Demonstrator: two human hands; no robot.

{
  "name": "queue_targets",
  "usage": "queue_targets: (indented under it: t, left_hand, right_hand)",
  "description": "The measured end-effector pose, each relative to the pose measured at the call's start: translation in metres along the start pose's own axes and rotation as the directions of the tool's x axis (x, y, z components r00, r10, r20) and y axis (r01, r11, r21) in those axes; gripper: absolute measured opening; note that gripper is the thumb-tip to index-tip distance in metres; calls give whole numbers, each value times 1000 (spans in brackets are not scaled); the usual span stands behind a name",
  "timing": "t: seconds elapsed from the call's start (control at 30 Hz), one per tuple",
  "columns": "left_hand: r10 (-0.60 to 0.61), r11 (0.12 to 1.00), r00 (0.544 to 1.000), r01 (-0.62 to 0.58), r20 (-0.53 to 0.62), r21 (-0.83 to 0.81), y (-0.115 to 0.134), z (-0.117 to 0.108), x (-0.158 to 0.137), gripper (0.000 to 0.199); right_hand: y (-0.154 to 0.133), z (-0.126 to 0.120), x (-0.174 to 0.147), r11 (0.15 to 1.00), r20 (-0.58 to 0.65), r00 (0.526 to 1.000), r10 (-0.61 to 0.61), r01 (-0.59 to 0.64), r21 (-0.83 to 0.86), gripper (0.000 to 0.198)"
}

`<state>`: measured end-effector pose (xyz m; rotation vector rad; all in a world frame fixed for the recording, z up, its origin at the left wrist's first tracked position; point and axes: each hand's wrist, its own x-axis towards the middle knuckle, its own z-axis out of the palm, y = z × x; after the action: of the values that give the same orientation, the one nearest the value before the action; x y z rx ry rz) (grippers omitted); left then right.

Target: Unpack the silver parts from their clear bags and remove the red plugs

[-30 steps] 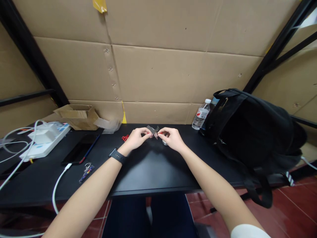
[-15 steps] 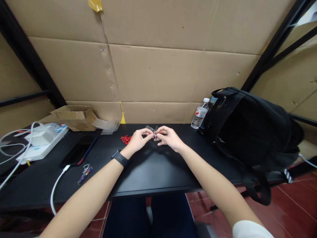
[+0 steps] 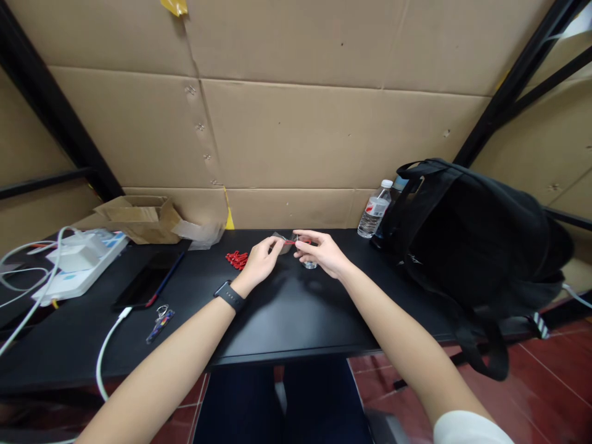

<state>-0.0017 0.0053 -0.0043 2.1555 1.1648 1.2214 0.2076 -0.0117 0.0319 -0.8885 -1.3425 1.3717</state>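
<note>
My left hand point(image 3: 260, 262), with a black watch on its wrist, pinches one end of a thin red strip point(image 3: 290, 242). My right hand point(image 3: 325, 254) pinches the other end between thumb and fingers, so the strip spans the gap between both hands above the desk. Whether it is cord or something stiffer is too small to tell. Behind and below the fingers lies some clear plastic point(image 3: 310, 265), partly hidden. Just left of my left hand rests a pile of small red pieces point(image 3: 237, 260).
A black backpack point(image 3: 472, 246) and a water bottle point(image 3: 374, 209) stand on the right of the black desk point(image 3: 287, 327). On the left are a phone point(image 3: 147, 280), a keychain point(image 3: 161, 324), a power strip point(image 3: 81, 274) with white cables, and a cardboard box point(image 3: 143, 220).
My hands have moved slightly apart, and the red strip now shows between them. The clear plastic beneath my right hand has come into view.
</note>
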Motion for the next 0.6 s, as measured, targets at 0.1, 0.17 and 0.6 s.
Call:
queue_targets:
  t: [0.1,0.17,0.6]
  left_hand:
    - [64,981,995,-76,71,178,-2,1,-2,41]
    - [92,962,984,-127,152,241,-5,4,-3,48]
    - [-42,856,884,-208,466,473,-14,-3,-6,44]
  right_hand:
    - [-3,-9,3,995,-71,994,-87,84,-46,52]
    - [-4,-16,6,987,-100,987,-124,113,-110,51]
    - [3,-30,14,800,-19,939,-345,283,-530,44]
